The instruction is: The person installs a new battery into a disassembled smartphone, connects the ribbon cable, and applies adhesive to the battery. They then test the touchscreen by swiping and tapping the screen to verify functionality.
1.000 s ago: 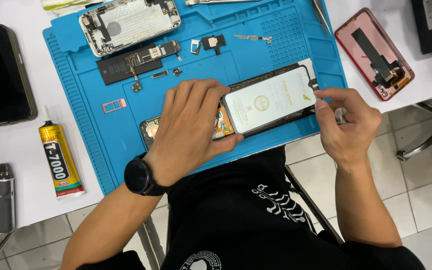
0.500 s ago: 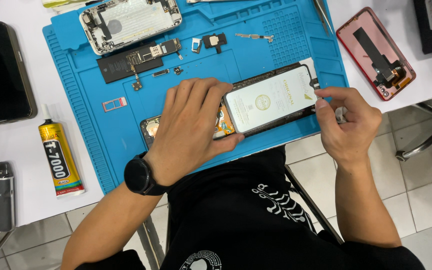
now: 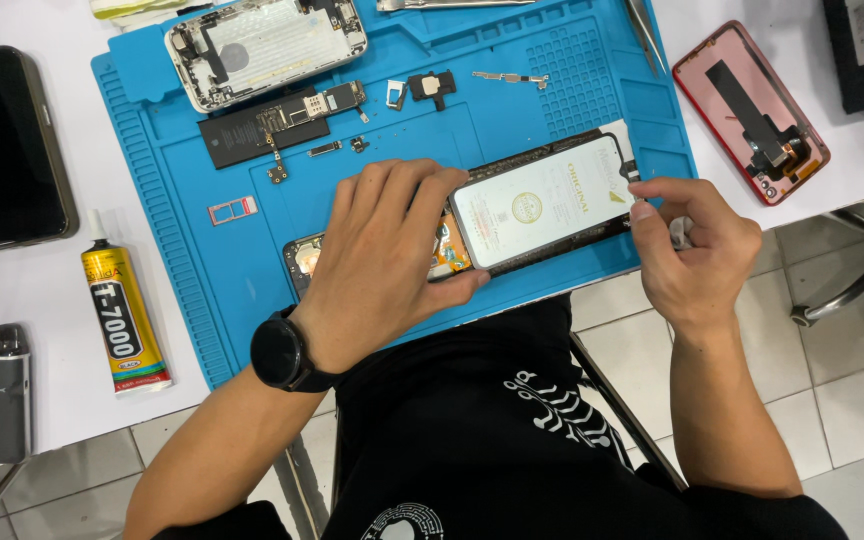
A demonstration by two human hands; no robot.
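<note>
A phone body (image 3: 372, 262) is pinned flat on the blue repair mat (image 3: 192, 260) near the lower centre of the frame by the left hand (image 3: 384, 265), whose fingers are spread and pressed down over it; only the phone's orange-lit edges are seen past the palm. A replacement screen panel (image 3: 542, 200), covered with a white protective film, is laid tilted across the right end of the phone, its left edge touching the fingertips of the left hand. At the panel's right corner, the right hand (image 3: 697, 250) is closed in a pinch: a small pale tab or slim tool (image 3: 679, 232) is gripped between thumb and forefinger, though what it is cannot be told exactly.

Higher on the mat, an opened phone housing (image 3: 267, 45), a dark battery with board (image 3: 272, 120), small brackets (image 3: 430, 88) and a pink tray (image 3: 233, 210) are laid out. A glue tube (image 3: 124, 315) is seen at lower left, a black phone (image 3: 7, 145) at far left, and a red phone shell (image 3: 752, 110) at upper right.

Several risks can be judged from this. If the corner is pulled too sharply, the thin panel could be flexed and cracked, or a cable beneath it strained, if one is attached. The panel lies close to the mat's near edge, so a slip could send it off the table. Loose screws nearby could be swept away by a sleeve or wrist.
</note>
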